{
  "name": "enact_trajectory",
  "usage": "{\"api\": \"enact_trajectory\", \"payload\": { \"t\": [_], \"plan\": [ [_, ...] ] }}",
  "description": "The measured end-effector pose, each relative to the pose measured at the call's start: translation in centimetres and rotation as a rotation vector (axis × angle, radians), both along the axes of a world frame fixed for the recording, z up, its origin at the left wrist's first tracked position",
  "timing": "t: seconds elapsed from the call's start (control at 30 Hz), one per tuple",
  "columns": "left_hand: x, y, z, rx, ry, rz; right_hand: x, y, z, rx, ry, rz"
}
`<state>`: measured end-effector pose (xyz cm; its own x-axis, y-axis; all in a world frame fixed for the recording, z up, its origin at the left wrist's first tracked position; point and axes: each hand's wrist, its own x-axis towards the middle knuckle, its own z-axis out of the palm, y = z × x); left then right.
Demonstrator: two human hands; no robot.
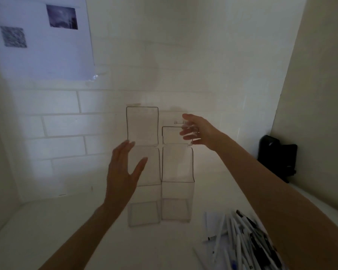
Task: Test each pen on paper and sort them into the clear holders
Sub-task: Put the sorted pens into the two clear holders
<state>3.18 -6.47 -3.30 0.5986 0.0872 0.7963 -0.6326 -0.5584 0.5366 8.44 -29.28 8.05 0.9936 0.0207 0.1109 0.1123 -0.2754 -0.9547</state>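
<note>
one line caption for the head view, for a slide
Left hand open by the clear holders, right hand at a rear rim, pens piled lower right on the counter.

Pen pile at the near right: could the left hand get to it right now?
Probably yes. The left hand hovers open by the left clear holder, holding nothing, and bare table lies between it and the pen pile. The right forearm only crosses the pile's right side.

Clear holders (177, 191): square, empty, upright, clustered touching side by side at centre. Pens (246, 236): white and black, loose heap at front right, lying partly on white paper (211, 219)
</note>
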Motion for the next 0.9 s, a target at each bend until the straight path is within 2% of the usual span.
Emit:
{"api": "enact_trajectory", "payload": {
  "t": [0.1,0.17,0.23,0.33,0.4,0.53,0.63,0.83,0.9],
  "plan": [
    [1.9,-1.5,5.1,0.189,-0.009,-0.128,0.2,-0.5,-0.2,0.009,0.018,0.017],
    [3.1,-3.1,6.4,0.239,-0.001,-0.102,0.3,-0.6,-0.3,-0.019,0.021,0.029],
    [4.0,-4.2,7.1,0.228,-0.049,-0.078,0.2,-0.8,-0.4,0.006,0.018,0.050],
    [4.8,-4.9,8.4,0.167,-0.086,-0.078,0.2,-1.9,-2.1,0.234,-0.023,0.095],
    [5.5,-5.2,9.6,0.154,-0.060,-0.075,-0.3,-2.6,-4.3,0.315,-0.084,0.136],
    [7.1,-5.9,11.7,0.069,0.104,-0.123,-0.7,-2.1,-6.2,0.197,-0.228,0.071],
    [6.4,-5.7,9.9,0.032,0.181,-0.083,-0.2,-1.3,-5.5,0.278,-0.295,-0.083],
    [1.5,-2.4,0.6,0.339,0.047,-0.004,1.2,-1.4,-6.1,0.300,-0.243,-0.144],
    [1.0,-1.7,-1.4,0.443,0.080,0.023,1.1,-1.3,-6.1,0.318,-0.226,-0.143]
  ]
}}
